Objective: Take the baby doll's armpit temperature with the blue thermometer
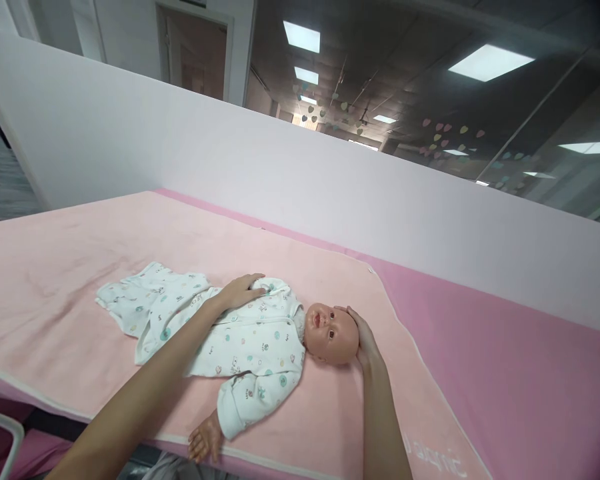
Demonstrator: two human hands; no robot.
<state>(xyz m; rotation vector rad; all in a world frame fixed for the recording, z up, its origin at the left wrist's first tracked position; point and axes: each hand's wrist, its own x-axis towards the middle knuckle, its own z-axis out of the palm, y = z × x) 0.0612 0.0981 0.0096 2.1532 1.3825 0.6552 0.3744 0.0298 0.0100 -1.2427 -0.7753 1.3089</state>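
A baby doll [329,335] lies on its back, its head toward the right and its mouth open. It wears a white printed pajama top [265,340] and matching pants [140,300]. My left hand [239,292] rests on the far side of the top near the shoulder, with its fingers stretched out. Around the crown of the doll's head curls my right hand [363,337], cupping it from behind. One doll hand [205,437] sticks out of the near sleeve at the table's front edge. The doll's other hand is hidden.
A pink blanket [325,407] with pale edging covers much of the pink padded surface [480,333]. Behind it runs a low white wall [280,180], with glass above on the right. A white metal bar [15,433] curves at the lower left.
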